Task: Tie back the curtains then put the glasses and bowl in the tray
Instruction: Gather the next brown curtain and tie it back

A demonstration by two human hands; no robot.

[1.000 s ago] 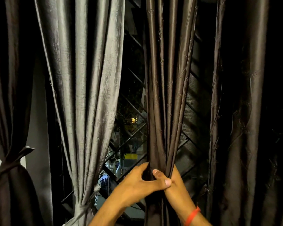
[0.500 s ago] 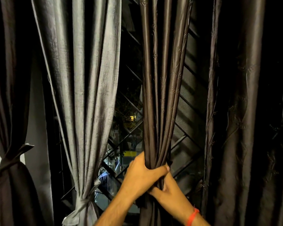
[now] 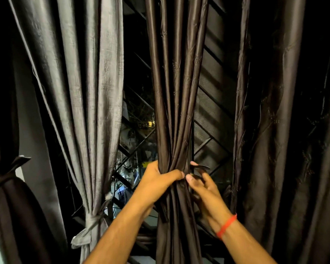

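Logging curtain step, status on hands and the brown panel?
Left hand grips the gathered dark brown satin curtain. Right hand pinches a dark tie strip beside it. Tie not yet wrapped. Nothing in the way.

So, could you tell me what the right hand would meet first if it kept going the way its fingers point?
Probably the dark tie strap at its fingertips, beside the bunched brown curtain; the right hand may already touch it.
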